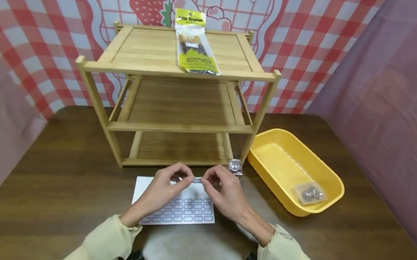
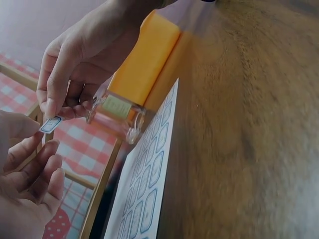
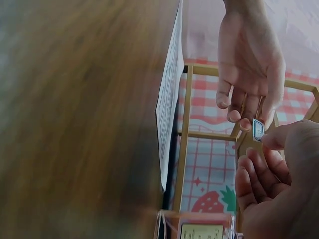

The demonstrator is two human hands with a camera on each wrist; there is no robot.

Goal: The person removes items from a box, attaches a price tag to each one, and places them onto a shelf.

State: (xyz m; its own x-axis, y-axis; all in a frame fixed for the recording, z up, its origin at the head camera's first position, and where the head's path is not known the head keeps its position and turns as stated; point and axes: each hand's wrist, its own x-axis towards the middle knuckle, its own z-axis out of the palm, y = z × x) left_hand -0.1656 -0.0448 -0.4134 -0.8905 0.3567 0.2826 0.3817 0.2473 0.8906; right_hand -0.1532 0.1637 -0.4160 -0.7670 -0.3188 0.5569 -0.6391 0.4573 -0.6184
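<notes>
Above a white sheet of labels (image 1: 183, 213) both hands meet at a small blue-bordered label sticker (image 2: 50, 124). My left hand (image 1: 163, 189) pinches one end of the sticker between thumb and fingertip. At the opposite end, my right hand (image 1: 229, 196) pinches it in the same way. The right wrist view shows the label sticker (image 3: 257, 130) between the two thumbs, its printing too small to read. Just beyond the right hand stands a clear glass bottle (image 2: 117, 112) with a silvery cap, partly hidden by that hand in the head view.
A three-tier wooden shelf (image 1: 181, 128) stands behind the sheet. On its top lies a pack of artist brushes (image 1: 195, 53) bearing a small white label. To the right, a yellow basin (image 1: 265, 175) holds a small clear bag of metal pieces (image 1: 310, 194).
</notes>
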